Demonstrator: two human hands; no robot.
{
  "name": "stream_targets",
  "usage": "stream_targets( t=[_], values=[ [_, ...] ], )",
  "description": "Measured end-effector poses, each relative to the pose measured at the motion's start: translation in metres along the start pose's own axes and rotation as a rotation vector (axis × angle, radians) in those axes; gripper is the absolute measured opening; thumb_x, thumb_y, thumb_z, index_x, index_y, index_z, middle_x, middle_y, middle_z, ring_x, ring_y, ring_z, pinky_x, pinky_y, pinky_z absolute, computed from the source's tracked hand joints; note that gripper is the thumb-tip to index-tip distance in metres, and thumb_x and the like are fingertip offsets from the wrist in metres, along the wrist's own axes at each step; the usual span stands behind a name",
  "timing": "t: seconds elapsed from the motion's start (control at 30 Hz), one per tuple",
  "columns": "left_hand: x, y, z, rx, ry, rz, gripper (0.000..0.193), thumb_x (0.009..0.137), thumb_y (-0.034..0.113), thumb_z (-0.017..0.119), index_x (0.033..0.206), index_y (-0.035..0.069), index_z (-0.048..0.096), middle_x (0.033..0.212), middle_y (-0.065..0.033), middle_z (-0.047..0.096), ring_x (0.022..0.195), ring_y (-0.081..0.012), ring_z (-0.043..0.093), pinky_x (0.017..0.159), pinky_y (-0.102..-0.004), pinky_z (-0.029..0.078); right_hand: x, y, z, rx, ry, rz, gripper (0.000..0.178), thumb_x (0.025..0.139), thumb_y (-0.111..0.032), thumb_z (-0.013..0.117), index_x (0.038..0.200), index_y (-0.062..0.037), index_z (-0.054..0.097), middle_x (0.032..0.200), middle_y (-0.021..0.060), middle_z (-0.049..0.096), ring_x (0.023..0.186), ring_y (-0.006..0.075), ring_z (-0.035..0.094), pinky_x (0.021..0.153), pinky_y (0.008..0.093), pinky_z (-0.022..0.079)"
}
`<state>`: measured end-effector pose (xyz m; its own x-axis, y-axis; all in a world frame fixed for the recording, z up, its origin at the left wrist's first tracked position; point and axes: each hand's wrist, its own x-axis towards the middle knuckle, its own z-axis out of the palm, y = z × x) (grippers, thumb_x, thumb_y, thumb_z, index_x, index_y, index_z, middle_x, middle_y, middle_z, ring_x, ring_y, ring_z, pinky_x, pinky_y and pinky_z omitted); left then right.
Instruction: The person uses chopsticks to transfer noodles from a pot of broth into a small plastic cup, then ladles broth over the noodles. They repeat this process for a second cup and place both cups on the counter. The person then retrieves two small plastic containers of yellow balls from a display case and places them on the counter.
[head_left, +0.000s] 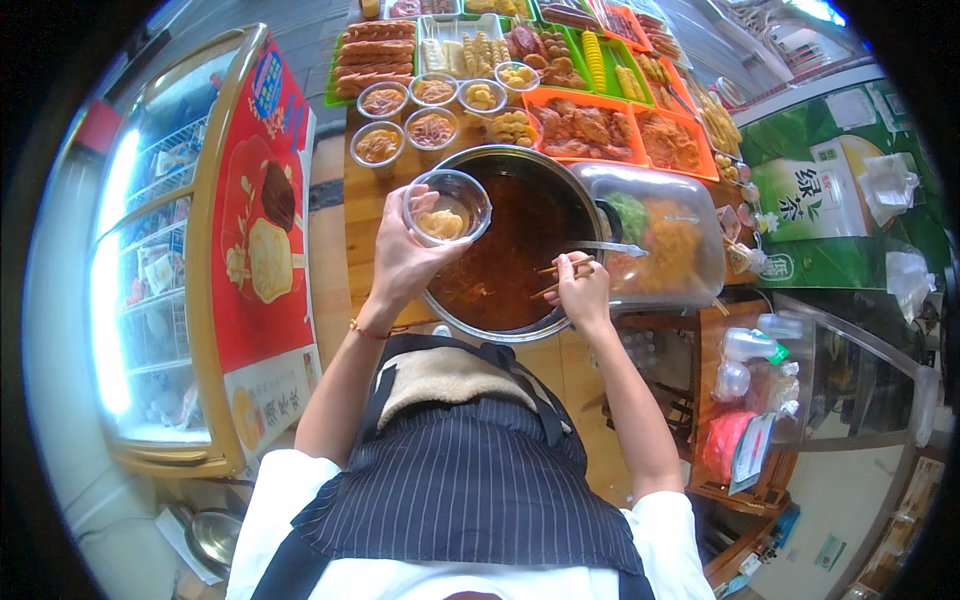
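Observation:
My left hand is wrapped round a clear plastic cup, tilted above the left rim of a large metal pot. Some pale yellow food lies in the bottom of the cup; its kind is hard to make out. Dark reddish-brown broth fills the pot, with a few bits floating near its front left. Over the pot's right side, my right hand grips a pair of wooden chopsticks pointing left. Just beyond that hand, a metal utensil handle lies across the right rim.
Several filled clear cups stand behind the pot to the left. Trays of skewers and sausages and orange trays of marinated meat cover the far table. A lidded clear container sits right of the pot. At left stands a glass-door freezer.

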<state>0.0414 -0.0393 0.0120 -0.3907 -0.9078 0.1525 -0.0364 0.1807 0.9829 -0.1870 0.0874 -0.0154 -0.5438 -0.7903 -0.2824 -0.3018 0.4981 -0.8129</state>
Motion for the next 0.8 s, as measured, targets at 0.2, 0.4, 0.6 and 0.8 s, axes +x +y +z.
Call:
stream_targets(
  t=[0.2,0.4,0.6,0.8],
  values=[
    [-0.002,-0.003,-0.004,-0.036,0.019,-0.016,0.080,0.068,0.015,0.088,0.131,0.001,0.040,0.127,-0.0209,0.052,0.121,-0.0272,0.053,0.102,-0.0366,0.050,0.000,-0.001,0.010,0.246,-0.069,-0.077,0.027,0.102,-0.019,0.049,0.100,0.0045,0.063,0.087,0.0161,0.068,0.064,0.0231,0.070,0.054,0.0293,0.059],
    [-0.002,-0.001,-0.009,-0.006,0.022,-0.012,0.079,0.069,0.012,0.087,0.131,0.001,0.040,0.126,-0.0205,0.052,0.121,-0.0265,0.053,0.101,-0.0349,0.051,0.014,0.003,0.010,0.567,-0.062,-0.007,0.027,0.101,-0.016,0.050,0.098,0.0081,0.062,0.087,0.0225,0.069,0.070,0.0296,0.072,0.064,0.0370,0.063],
    [0.000,-0.002,-0.014,-0.020,0.041,-0.045,0.083,0.066,0.011,0.089,0.130,-0.001,0.038,0.129,-0.0248,0.051,0.125,-0.0312,0.052,0.101,-0.0370,0.051,0.023,0.011,-0.011,0.860,-0.046,0.226,0.027,0.099,-0.013,0.047,0.095,0.0107,0.060,0.089,0.0285,0.066,0.074,0.0355,0.072,0.067,0.0419,0.064],
    [0.001,-0.004,-0.014,-0.036,0.051,-0.046,0.083,0.066,0.010,0.089,0.130,-0.001,0.038,0.129,-0.0241,0.051,0.125,-0.0308,0.051,0.100,-0.0365,0.051,0.014,0.006,-0.045,0.894,0.078,0.306,0.024,0.096,-0.010,0.046,0.097,0.0114,0.056,0.094,0.0310,0.065,0.080,0.0383,0.071,0.068,0.0412,0.064]
  ],
)
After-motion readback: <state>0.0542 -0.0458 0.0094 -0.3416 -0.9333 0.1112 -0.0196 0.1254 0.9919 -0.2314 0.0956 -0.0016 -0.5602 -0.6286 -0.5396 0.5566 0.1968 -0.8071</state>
